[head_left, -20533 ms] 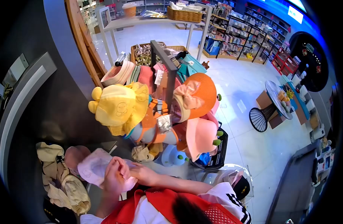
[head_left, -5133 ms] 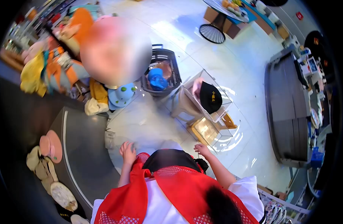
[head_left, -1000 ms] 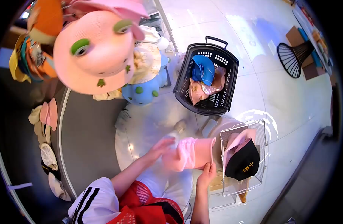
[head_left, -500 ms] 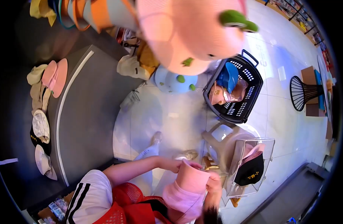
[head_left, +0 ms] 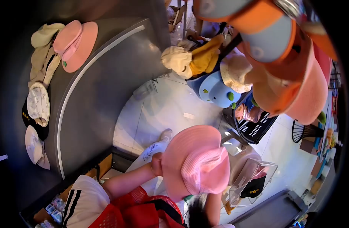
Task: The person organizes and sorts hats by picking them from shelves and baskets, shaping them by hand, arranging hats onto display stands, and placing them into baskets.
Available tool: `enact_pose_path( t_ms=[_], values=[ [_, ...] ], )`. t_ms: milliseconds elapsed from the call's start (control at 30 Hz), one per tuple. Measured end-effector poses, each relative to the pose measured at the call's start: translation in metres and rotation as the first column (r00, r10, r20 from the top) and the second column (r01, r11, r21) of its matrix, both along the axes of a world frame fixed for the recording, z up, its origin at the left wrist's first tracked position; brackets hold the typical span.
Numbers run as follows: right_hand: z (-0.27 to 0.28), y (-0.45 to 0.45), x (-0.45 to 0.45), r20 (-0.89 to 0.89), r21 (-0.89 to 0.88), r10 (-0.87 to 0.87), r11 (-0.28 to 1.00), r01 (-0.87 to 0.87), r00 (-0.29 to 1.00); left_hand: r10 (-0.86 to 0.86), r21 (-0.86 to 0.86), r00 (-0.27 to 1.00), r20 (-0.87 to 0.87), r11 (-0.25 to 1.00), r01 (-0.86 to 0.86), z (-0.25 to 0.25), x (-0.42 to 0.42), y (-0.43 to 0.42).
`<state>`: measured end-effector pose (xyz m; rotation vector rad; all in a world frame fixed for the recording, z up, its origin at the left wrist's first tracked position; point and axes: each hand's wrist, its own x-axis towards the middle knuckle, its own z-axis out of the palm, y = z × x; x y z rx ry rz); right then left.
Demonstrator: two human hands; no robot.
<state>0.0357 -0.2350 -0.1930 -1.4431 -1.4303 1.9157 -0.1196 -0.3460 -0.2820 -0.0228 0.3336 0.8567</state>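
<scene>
A pink wide-brimmed hat point(head_left: 203, 167) with a ribbed crown is held in front of my body, its brim spread out. My left hand point(head_left: 157, 164) is closed on the left edge of the brim. My right forearm point(head_left: 213, 207) rises under the hat's right side, and the hat hides that hand and its fingers. A small green piece point(head_left: 187, 197) shows at the lower brim.
On the dark counter point(head_left: 106, 83) at left lie another pink hat point(head_left: 79, 45) and several pale hats. Hats hang on a rack at upper right, including a blue hat point(head_left: 216, 89). A black basket point(head_left: 254, 131), a stool point(head_left: 244, 152) and a clear box point(head_left: 254, 178) stand at right.
The pink hat, earlier bunched up between both hands, is now opened out with its brim showing. My left hand has shifted left onto the brim. The view has turned, so the rack appears farther right.
</scene>
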Motion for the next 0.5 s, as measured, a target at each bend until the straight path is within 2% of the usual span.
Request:
enact_pose_path(
  t_ms=[233,500],
  values=[
    [-0.001,0.006,-0.050,0.183,0.181,0.141,0.968,-0.175,0.973,0.426,-0.257,0.897,0.121,0.886,-0.386,0.034,0.001,0.005],
    [0.013,0.004,-0.069,0.332,0.287,0.224,0.902,-0.324,0.916,0.710,-0.403,0.682,0.176,0.684,-0.608,0.087,-0.045,0.020]
  ],
)
